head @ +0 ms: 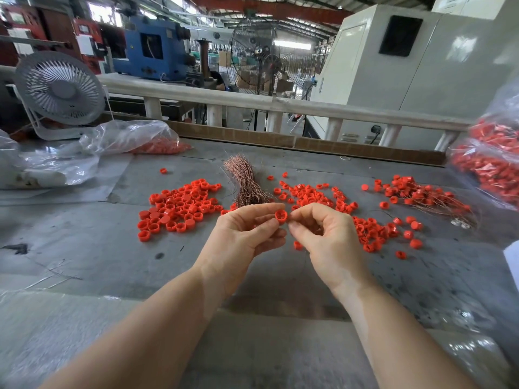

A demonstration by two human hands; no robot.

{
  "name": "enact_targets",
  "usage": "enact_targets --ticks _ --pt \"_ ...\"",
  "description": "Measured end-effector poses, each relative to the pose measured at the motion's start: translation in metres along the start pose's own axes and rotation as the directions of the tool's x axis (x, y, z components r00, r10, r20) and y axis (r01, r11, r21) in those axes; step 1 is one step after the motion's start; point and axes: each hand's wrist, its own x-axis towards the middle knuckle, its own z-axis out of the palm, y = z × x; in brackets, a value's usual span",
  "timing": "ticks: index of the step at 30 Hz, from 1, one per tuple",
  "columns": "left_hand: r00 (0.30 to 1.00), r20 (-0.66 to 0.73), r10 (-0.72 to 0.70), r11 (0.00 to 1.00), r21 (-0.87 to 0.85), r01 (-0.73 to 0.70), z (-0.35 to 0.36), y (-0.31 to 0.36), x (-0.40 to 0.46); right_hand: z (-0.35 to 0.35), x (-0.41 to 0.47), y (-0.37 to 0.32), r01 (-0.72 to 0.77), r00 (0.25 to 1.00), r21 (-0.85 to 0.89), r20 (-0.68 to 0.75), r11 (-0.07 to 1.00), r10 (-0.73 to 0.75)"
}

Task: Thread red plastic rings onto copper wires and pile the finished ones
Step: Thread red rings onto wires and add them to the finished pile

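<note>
My left hand pinches a red plastic ring between thumb and fingers above the grey table. My right hand meets it from the right, fingertips pinched together at the ring's side; a thin wire trails down below this hand, barely visible. A bundle of copper wires lies just behind my hands. Loose red rings are spread to its left, and more loose rings to its right. A pile of finished rings on wires lies at the far right.
A white desk fan stands at the back left beside a clear bag of red rings. A large plastic bag of threaded rings sits at the right edge. A white railing runs behind the table.
</note>
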Motion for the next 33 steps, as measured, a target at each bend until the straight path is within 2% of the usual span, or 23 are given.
enact_targets --ticks 9,22,29,33 --pt "0.999 0.003 -0.045 0.998 -0.044 0.045 0.0017 0.0007 0.0006 -0.0009 0.0004 0.0015 0.013 1.000 -0.036 0.014 0.999 -0.012" --pt "0.993 0.061 -0.105 0.984 -0.135 0.112 0.0035 0.0042 -0.0008 -0.0018 0.0005 0.0036 -0.082 0.995 0.141 0.071 0.987 0.072" --pt "0.995 0.072 -0.066 0.992 -0.099 0.073 0.0019 0.0038 -0.0012 -0.0030 0.0007 0.0024 -0.090 0.992 0.161 0.101 0.983 0.074" --pt "0.996 0.068 -0.050 0.999 -0.013 0.051 0.0018 0.0046 -0.0023 -0.0035 0.0012 0.0014 -0.100 0.990 0.187 0.113 0.977 0.080"
